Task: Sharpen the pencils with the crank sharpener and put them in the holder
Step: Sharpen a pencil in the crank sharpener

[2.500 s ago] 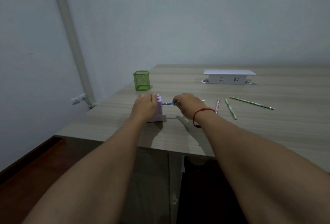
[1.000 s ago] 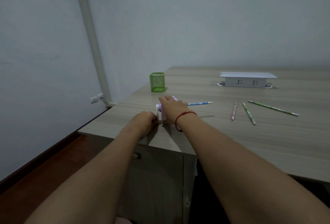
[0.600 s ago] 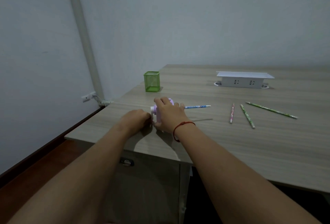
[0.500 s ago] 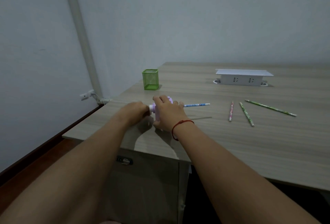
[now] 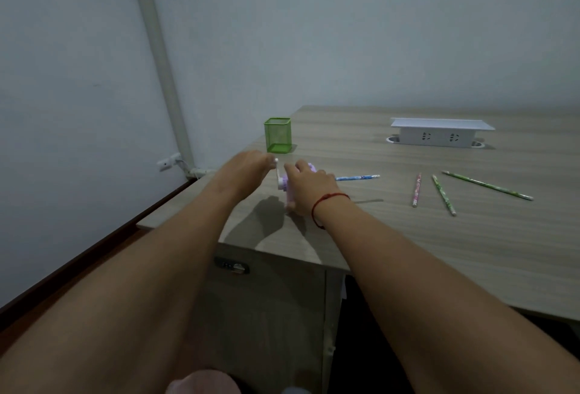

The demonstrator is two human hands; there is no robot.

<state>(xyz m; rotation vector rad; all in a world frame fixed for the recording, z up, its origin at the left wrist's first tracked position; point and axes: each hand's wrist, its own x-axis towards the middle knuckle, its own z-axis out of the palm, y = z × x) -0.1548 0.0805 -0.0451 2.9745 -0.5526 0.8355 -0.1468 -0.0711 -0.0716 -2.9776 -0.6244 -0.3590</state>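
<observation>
Spanning the lower frame: wooden table [image 5: 439,252], pale grey-brown grain, flat top, cabinet front beneath with a small lock.
Wall pipe: pale round tube [image 5: 160,64] running up the corner, smooth.
Socket box: white rectangular power strip [image 5: 439,133] raised from the tabletop, two outlets facing the wearer; no writing can be read.
Holder: green mesh pencil holder [image 5: 278,135], square, upright, open top, near the table's far left edge, just beyond the hands.
Right hand: right hand [image 5: 309,189] clamped over the sharpener from above, fingers wrapped round its body; red string on the wrist.
Left hand: left hand [image 5: 248,171] raised at the sharpener's left, fingertips pinched together on the white crank handle [image 5: 276,171].
Sharpener: lilac plastic crank sharpener [image 5: 286,188], boxy, standing near the table's front left corner, mostly covered.
Blue pencil: blue patterned pencil [image 5: 357,177], long axis left to right, left end going into the sharpener, right end free above the table.
Loose pencils: pink pencil [image 5: 416,189] and two green pencils [image 5: 444,194] [image 5: 488,185], lying flat to the right, well apart from the sharpener, fanning away from the wearer; prints too small to read.
</observation>
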